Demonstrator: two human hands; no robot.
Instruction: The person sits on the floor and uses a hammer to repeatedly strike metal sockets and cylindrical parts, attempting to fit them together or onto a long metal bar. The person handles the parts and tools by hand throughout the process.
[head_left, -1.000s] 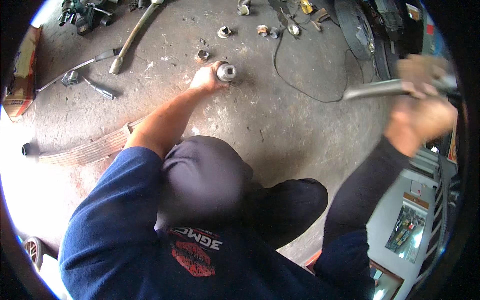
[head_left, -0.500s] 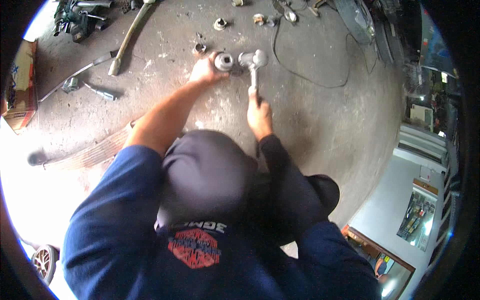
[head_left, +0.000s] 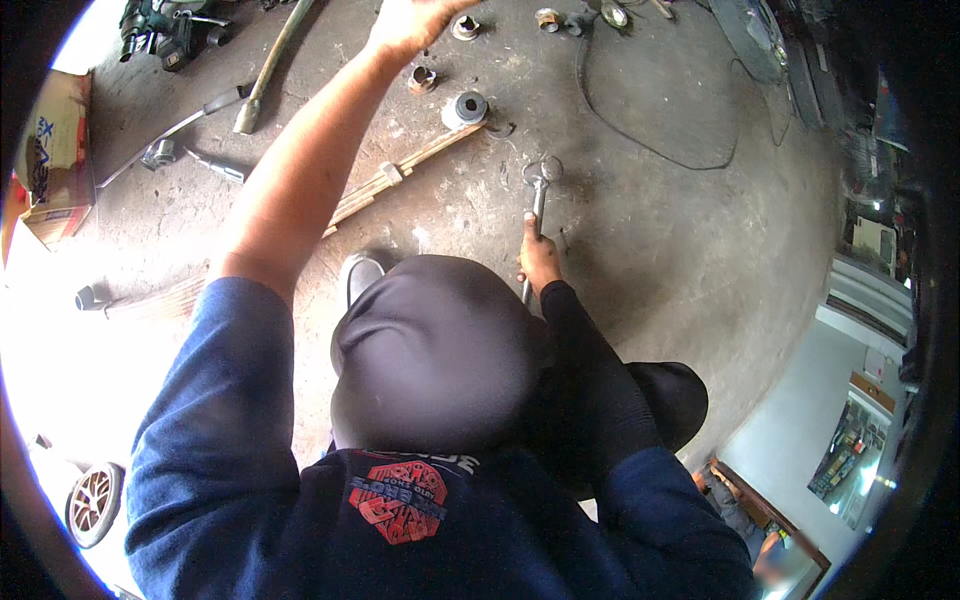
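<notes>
Cardboard box [head_left: 60,150]: stands at the left edge, on the concrete floor [head_left: 700,260].
Spoked wheel [head_left: 95,505]: shows at lower left, well apart from both hands.
Dark power tool [head_left: 178,50]: lies near the top left corner.
Screwdriver [head_left: 222,168]: lies beside the left forearm [head_left: 310,170].
Long bar [head_left: 270,75]: slants down from the upper edge, left of the same forearm.
Leaf spring [head_left: 435,153]: runs obliquely beneath the left forearm, up to the silver socket.
Left hand [head_left: 415,25]: reaches to the upper edge, partly out of view; shows too little of the fingers to tell whether spread, closed or holding anything.
Rusty ring [head_left: 422,80]: sits on the floor, just below the left hand.
Silver socket [head_left: 462,112]: stands upright, opening upward, at the end of the leaf spring; on top or just beside, cannot tell; apart from both hands.
Right hand [head_left: 540,260]: wraps fingers closed around the handle of the hammer.
Hammer [head_left: 540,197]: points head away from the body, below and right of the silver socket, apart from it.
Thin cable [head_left: 640,150]: curves across the floor at upper right.
</notes>
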